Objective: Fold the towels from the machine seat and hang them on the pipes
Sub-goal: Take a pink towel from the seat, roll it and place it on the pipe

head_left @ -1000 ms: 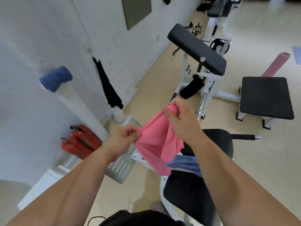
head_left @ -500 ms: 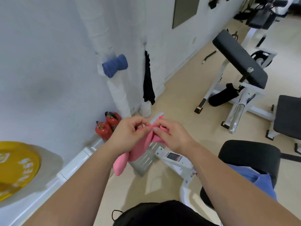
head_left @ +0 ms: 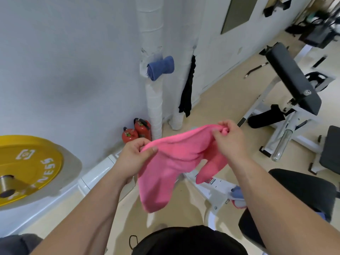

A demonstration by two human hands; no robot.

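Gym corner, white pipe (head_left: 154, 100) ahead: I have the pink towel (head_left: 176, 159) stretched crosswise, left hand (head_left: 135, 157) and right hand (head_left: 230, 142) each pinching one end.

My right forearm covers most of the black padded machine seat (head_left: 303, 192) and the blue towel (head_left: 237, 190) lying there. The yellow weight plate (head_left: 27, 170) runs off the left edge.
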